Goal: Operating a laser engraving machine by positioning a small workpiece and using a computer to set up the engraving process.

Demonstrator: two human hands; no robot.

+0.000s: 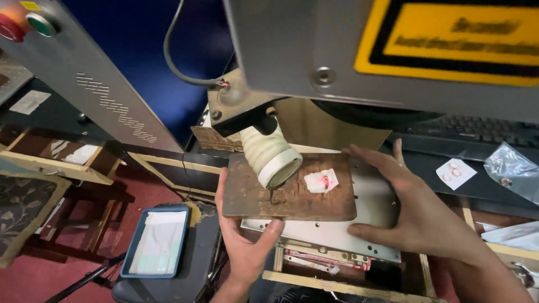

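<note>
Head view: a worn wooden board (292,193) lies flat on a grey metal plate (337,233) beneath the machine's pale cylindrical lens barrel (272,157). The left hand (244,247) grips the board's near left corner, fingers along its left edge and thumb pressed up against the front edge. The right hand (410,207) clasps the board's right edge, fingers spread over the far corner and thumb at the near corner. A small white piece (321,180) with a red glow rests on the board, just right of the barrel. A blue tray (157,240) sits lower left on a dark stool; a black keyboard (477,132) lies upper right.
</note>
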